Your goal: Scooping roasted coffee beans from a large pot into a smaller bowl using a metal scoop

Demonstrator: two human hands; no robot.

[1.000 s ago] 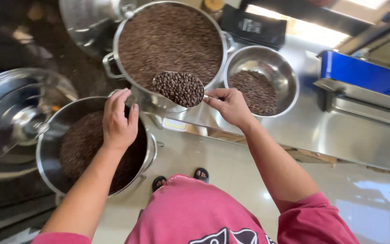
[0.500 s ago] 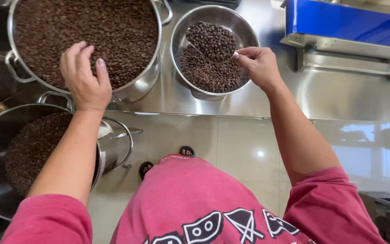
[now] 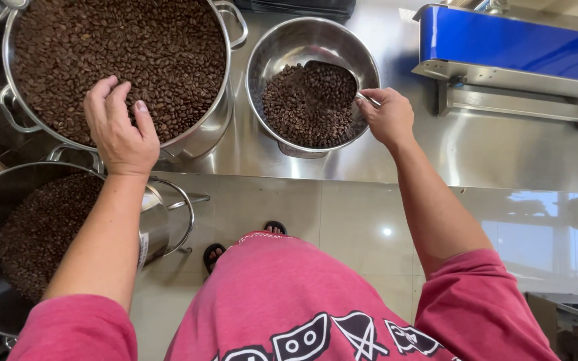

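Right hand (image 3: pixel 388 117) wrapped tight around the handle of a metal scoop (image 3: pixel 332 77), down inside the small bowl (image 3: pixel 282 40). Scoop tipped, with brown beans (image 3: pixel 302 110) sliding off into the pile below. Bowl about half full, sitting on the shiny metal surface (image 3: pixel 490 150), just beside the big pot (image 3: pixel 219 117).

Left hand (image 3: pixel 120 130) holding nothing, fingers loosely spread and a little bent, resting on the near rim of the big pot, fingertips over the beans. Big pot filled almost to the top.

Lower down on the left, a second pot (image 3: pixel 158 224) with handles, standing below the edge of the surface (looks like on something lower, hard to tell what). Also with beans inside, not as full.

Blue machine (image 3: pixel 516 40) at the far right, well apart from both hands. Pale floor (image 3: pixel 342 220) underneath, toes in dark sandals (image 3: pixel 275 227) peeking out past a pink shirt (image 3: pixel 289 301).

Could go wrong: beans bouncing over the rim of the small bowl if the scoop tips too fast. Big pot so full that a push from the left hand might send beans over the side, down to the floor. Loose beans on a smooth floor, easy to slip on. Small bowl light and round, so a hard knock from the scoop might make it slide.
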